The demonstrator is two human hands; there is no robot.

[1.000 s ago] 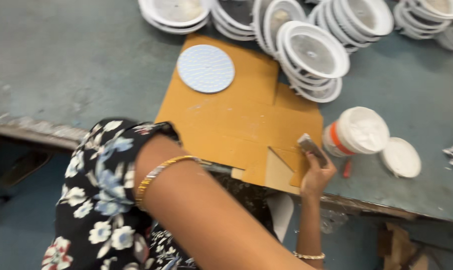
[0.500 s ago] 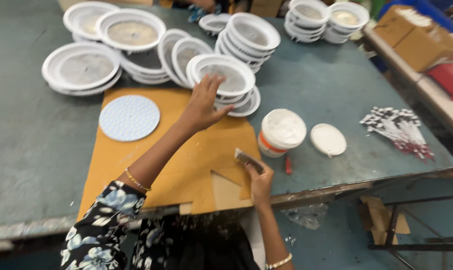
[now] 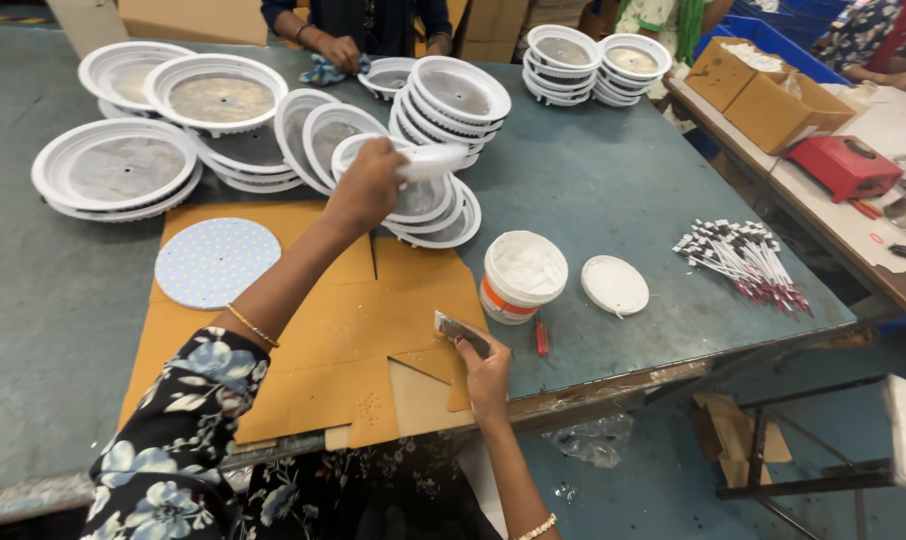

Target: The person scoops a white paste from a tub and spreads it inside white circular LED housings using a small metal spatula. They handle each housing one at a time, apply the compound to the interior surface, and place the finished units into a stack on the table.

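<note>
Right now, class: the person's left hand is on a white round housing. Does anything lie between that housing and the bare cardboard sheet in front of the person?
Nothing visible does. The left hand grips the white housing above the leaning stack, and the cardboard sheet just below is bare there. The round dotted disc lies off to one side; the white tub stands off the other.

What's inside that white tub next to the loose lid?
The white tub stands open and holds white paste, smeared up its inner wall. Its depth cannot be seen. The lid lies beside it on the table.
</note>
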